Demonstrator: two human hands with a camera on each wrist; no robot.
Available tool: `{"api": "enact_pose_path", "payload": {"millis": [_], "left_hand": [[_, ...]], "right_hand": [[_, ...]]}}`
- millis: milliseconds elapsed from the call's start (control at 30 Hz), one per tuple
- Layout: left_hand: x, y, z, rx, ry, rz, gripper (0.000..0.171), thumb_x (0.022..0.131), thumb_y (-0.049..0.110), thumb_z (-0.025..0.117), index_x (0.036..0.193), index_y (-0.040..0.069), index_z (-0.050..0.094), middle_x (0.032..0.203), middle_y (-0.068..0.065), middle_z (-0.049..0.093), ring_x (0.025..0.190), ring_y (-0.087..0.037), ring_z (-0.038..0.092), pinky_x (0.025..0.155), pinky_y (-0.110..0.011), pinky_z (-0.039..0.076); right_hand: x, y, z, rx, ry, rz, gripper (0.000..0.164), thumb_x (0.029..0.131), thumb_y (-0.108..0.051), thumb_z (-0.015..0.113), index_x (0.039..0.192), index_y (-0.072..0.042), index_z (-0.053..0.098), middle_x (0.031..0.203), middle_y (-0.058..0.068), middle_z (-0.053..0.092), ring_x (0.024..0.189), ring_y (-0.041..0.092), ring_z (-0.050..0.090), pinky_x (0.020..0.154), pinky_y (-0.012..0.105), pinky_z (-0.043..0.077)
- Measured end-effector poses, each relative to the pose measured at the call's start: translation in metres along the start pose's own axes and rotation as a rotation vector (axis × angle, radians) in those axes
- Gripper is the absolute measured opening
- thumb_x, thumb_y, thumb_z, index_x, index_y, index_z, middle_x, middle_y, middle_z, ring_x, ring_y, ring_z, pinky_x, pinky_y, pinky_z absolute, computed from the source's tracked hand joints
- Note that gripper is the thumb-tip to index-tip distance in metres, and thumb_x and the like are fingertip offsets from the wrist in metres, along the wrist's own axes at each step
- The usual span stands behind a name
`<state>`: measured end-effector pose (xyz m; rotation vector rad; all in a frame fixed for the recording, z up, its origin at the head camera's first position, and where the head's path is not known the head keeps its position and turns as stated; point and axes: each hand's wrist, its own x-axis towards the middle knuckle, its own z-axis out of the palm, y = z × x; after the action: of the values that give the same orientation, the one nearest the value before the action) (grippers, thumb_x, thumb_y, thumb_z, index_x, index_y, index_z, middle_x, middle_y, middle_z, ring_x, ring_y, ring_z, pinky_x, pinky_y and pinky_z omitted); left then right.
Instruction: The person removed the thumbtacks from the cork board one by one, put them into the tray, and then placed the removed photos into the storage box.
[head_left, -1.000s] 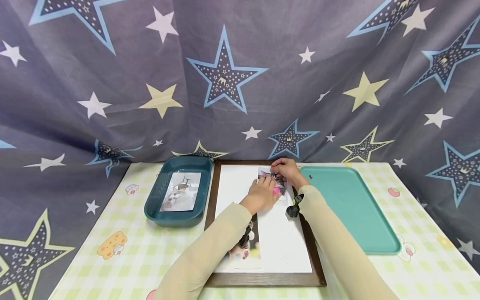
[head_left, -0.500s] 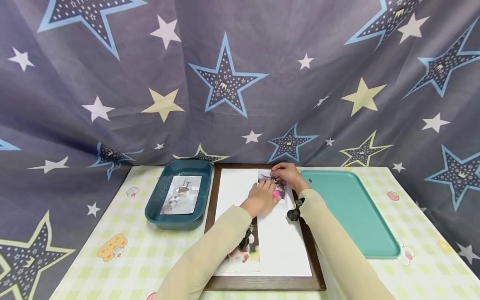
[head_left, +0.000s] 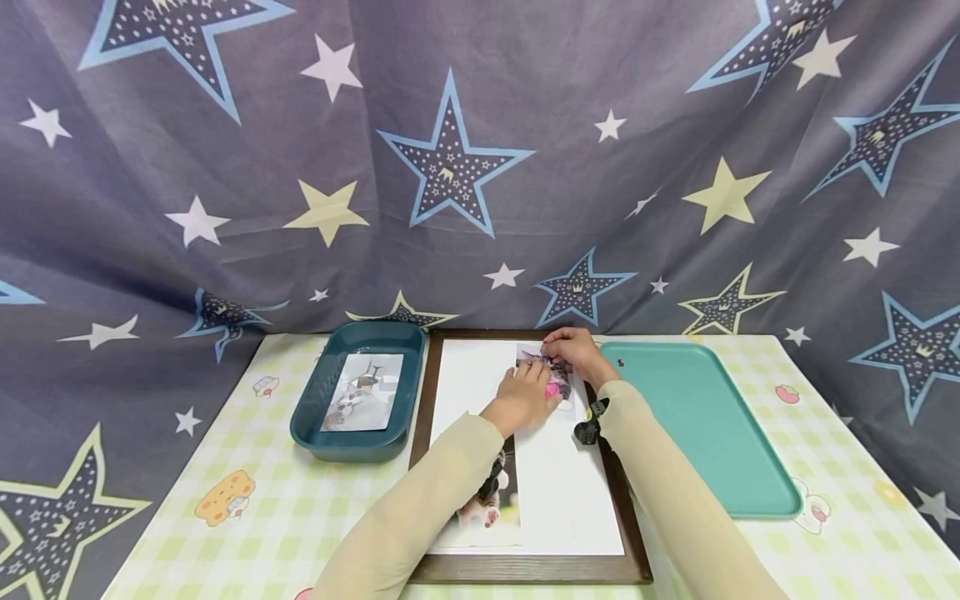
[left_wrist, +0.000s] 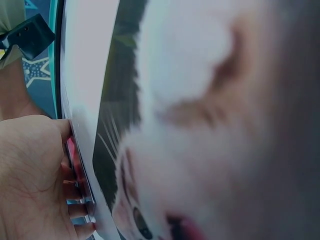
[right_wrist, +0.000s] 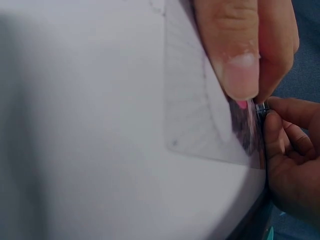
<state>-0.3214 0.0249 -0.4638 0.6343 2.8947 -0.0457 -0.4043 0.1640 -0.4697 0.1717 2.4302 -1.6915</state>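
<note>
A white board (head_left: pixel 570 492) in a brown wooden frame (head_left: pixel 532 570) lies on the table. At its upper right is a photo (right_wrist: pixel 245 132) of a grey tabby cat with a pink spot. My left hand (head_left: pixel 525 393) presses on this photo with extended fingers; its palm side (left_wrist: pixel 30 175) shows in the left wrist view. At the photo's top edge, my right hand (head_left: pixel 573 350) pinches a small push pin (right_wrist: pixel 262 107) between thumb and forefinger, mostly hidden by the fingertips. A larger photo (left_wrist: pixel 175 155) of a pale cat lies lower left on the board, partly under my left forearm.
To the left stands a dark teal bin (head_left: pixel 307 421) holding another photo (head_left: pixel 363 392). A green tray (head_left: pixel 697 433) lies to the right, with small red bits (head_left: pixel 621 362) near its top left corner. A star-patterned curtain (head_left: pixel 480 150) hangs behind the checked tablecloth (head_left: pixel 262 550).
The head view has tilted up slightly, so everything sits a little lower in it. Both hands stay in place on the cat photo.
</note>
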Motion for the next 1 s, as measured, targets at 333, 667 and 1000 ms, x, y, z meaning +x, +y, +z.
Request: {"api": "enact_pose_path", "payload": {"millis": [333,667,1000], "left_hand": [[0.0009,0.0002,0.0022,-0.017,-0.002,-0.003,0.068,0.110,0.052,0.028,0.163,0.010,0.022,0.168,-0.008,0.025,0.156,-0.027,0.021,0.127,-0.046,0.024],[0.0017,0.0002,0.0017,0.001,0.006,-0.005,0.067,0.110,0.052,0.028,0.163,0.010,0.023,0.167,-0.007,0.026,0.156,-0.026,0.023,0.127,-0.045,0.025],[0.0015,0.0007,0.0013,0.016,-0.001,-0.006,0.069,0.109,0.053,0.027,0.163,0.010,0.020,0.168,-0.007,0.024,0.157,-0.027,0.021,0.127,-0.046,0.024]], "right_hand": [[0.0022,0.0034,0.0005,0.017,0.002,-0.009,0.021,0.092,-0.008,0.069,0.111,0.001,0.069,0.073,-0.007,0.063,0.069,0.011,0.056,0.055,0.024,0.042],[-0.0003,0.0011,-0.0007,0.010,-0.002,0.000,0.022,0.093,-0.011,0.069,0.113,-0.002,0.071,0.075,-0.007,0.064,0.072,0.011,0.057,0.058,0.025,0.043],[0.0008,0.0015,-0.0015,-0.008,-0.011,-0.015,0.023,0.094,-0.012,0.070,0.114,-0.001,0.071,0.078,-0.006,0.065,0.075,0.013,0.059,0.057,0.024,0.044]]}}
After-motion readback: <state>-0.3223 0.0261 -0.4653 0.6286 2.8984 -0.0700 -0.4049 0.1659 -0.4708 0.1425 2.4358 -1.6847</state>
